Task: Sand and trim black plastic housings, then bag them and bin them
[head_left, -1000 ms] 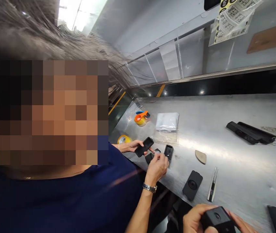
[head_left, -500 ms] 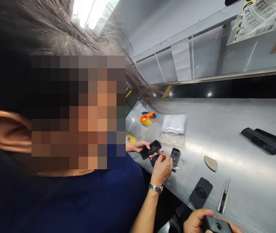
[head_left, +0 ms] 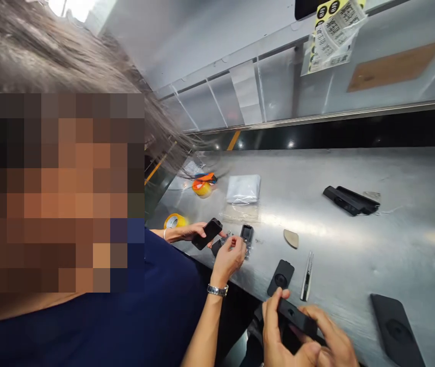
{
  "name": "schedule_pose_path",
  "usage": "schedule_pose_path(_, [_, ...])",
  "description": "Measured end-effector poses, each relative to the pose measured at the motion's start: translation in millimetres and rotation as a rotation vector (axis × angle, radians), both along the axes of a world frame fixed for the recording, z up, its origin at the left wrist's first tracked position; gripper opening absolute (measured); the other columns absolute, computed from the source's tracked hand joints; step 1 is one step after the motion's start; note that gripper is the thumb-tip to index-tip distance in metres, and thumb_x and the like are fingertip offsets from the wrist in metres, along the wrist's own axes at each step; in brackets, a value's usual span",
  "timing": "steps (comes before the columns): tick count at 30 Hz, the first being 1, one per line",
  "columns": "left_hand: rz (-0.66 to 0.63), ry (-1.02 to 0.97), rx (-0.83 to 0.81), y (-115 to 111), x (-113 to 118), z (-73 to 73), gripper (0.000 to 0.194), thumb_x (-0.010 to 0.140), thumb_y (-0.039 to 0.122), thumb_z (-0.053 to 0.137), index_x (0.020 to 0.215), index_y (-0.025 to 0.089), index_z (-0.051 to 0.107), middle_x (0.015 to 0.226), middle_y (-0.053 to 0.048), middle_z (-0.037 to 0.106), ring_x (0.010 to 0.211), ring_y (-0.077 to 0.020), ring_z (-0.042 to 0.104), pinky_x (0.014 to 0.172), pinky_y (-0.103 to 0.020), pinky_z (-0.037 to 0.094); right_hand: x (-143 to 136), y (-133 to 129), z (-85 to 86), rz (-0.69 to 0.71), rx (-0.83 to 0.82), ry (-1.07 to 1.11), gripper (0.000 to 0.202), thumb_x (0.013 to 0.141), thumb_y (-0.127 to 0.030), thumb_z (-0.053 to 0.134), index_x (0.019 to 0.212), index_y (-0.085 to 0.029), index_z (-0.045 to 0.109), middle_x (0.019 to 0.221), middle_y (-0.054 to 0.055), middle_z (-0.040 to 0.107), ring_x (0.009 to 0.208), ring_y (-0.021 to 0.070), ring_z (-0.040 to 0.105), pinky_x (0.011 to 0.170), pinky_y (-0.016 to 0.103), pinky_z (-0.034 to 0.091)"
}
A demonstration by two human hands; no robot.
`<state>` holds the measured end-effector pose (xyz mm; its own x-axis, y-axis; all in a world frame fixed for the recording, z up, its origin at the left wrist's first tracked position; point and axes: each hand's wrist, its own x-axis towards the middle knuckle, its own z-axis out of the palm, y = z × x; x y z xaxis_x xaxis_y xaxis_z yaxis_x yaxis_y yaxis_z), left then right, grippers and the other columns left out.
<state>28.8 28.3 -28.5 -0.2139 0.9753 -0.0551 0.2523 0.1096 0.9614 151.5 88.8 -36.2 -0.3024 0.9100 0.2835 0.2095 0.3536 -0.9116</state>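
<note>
At the bottom of the view I hold a black plastic housing (head_left: 297,317) with a small hole in its end face. My left hand (head_left: 274,334) grips its left side, fingers along the edge. Wrapped round the right side is my right hand (head_left: 332,336); part of its grip is hidden behind the housing. Just beyond lies a flat black cover (head_left: 280,277) with a round recess. A utility knife (head_left: 307,278) rests to the right of that cover. Another black cover (head_left: 397,329) with a round recess lies at the lower right.
A co-worker (head_left: 171,275) on my left holds a black case (head_left: 207,234) over the metal table (head_left: 355,255). Beyond are tape rolls (head_left: 175,220), a plastic-wrapped packet (head_left: 243,189), an open black case (head_left: 247,233), a beige wedge-shaped piece (head_left: 291,238) and black long parts (head_left: 351,200).
The view has swung to the right, so the table items sit further left. My hands have come further into view, and the housing is tilted, its end face now showing.
</note>
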Motion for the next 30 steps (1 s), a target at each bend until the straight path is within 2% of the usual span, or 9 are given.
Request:
schedule_pose_path(3, [0.062,0.005,-0.012,6.3,-3.0,6.8,0.072,0.075,0.039,0.065,0.136,0.044,0.027,0.131,-0.003,0.05,0.119,-0.0364,0.05,0.099,-0.054,0.049,-3.7,-0.4,1.1,-0.009,0.03,0.014,0.014,0.082,-0.026,0.054,0.095,-0.027,0.059,0.082,0.004,0.069,0.074,0.021,0.068,0.061,0.027,0.056])
schedule_pose_path(6, [0.116,0.069,0.016,7.3,-1.8,7.1,0.068,0.075,0.037,0.064,0.135,0.042,0.032,0.125,-0.005,0.054,0.117,-0.0368,0.051,0.098,-0.057,0.048,-0.4,-2.6,6.9,0.083,-0.011,0.018,0.025,0.081,-0.021,0.053,0.105,-0.027,0.056,0.095,0.006,0.069,0.086,0.0231,0.068,0.072,0.031,0.058])
schedule_pose_path(9, [0.16,0.104,0.068,5.9,-1.8,5.6,0.065,0.075,0.035,0.064,0.134,0.041,0.037,0.121,-0.006,0.055,0.114,-0.0372,0.051,0.097,-0.059,0.048,10.2,-3.3,14.4,0.2,-0.155,0.049,0.037,0.083,-0.02,0.05,0.119,-0.026,0.053,0.116,0.009,0.064,0.109,0.0246,0.061,0.092,0.036,0.052])
schedule_pose_path(11, [0.181,0.121,0.1,5.7,-3.5,6.3,0.064,0.075,0.034,0.065,0.133,0.041,0.039,0.12,-0.006,0.056,0.113,-0.0375,0.052,0.095,-0.059,0.048,16.3,-2.9,18.8,0.207,-0.302,0.082,0.037,0.085,-0.025,0.048,0.122,-0.026,0.053,0.121,0.008,0.062,0.114,0.024,0.058,0.096,0.035,0.05])
schedule_pose_path(14, [0.21,0.155,0.098,5.2,-6.0,10.0,0.06,0.074,0.035,0.065,0.13,0.041,0.043,0.118,-0.005,0.058,0.111,-0.0373,0.054,0.092,-0.059,0.049,16.7,0.0,28.0,0.133,-0.488,0.123,0.032,0.087,-0.035,0.048,0.115,-0.026,0.06,0.112,0.007,0.068,0.106,0.0226,0.062,0.091,0.031,0.052])
schedule_pose_path(17, [0.183,0.147,0.037,2.9,-5.9,14.0,0.058,0.075,0.037,0.065,0.13,0.04,0.045,0.117,-0.005,0.058,0.109,-0.0362,0.055,0.093,-0.058,0.049,8.3,6.6,43.2,0.116,-0.582,0.113,0.03,0.083,-0.043,0.052,0.101,-0.024,0.066,0.101,0.006,0.07,0.097,0.0222,0.064,0.085,0.028,0.053])
schedule_pose_path(22, [0.145,0.085,0.025,-0.9,-3.3,17.0,0.056,0.077,0.039,0.062,0.13,0.04,0.044,0.115,-0.006,0.058,0.109,-0.0354,0.055,0.093,-0.056,0.051,-0.4,13.3,64.2,0.178,-0.658,0.148,0.027,0.081,-0.048,0.051,0.078,-0.023,0.06,0.075,0.001,0.059,0.075,0.0176,0.058,0.069,0.024,0.05])
schedule_pose_path(30, [0.092,0.17,-0.01,-1.6,-3.9,35.3,0.062,0.073,0.041,0.066,0.131,0.035,0.044,0.105,-0.007,0.061,0.102,-0.0337,0.059,0.084,-0.048,0.057,1.9,4.2,60.5,0.232,-0.882,0.321,0.026,0.081,-0.048,0.052,0.077,-0.022,0.056,0.075,-0.001,0.05,0.075,0.0162,0.047,0.068,0.025,0.042])
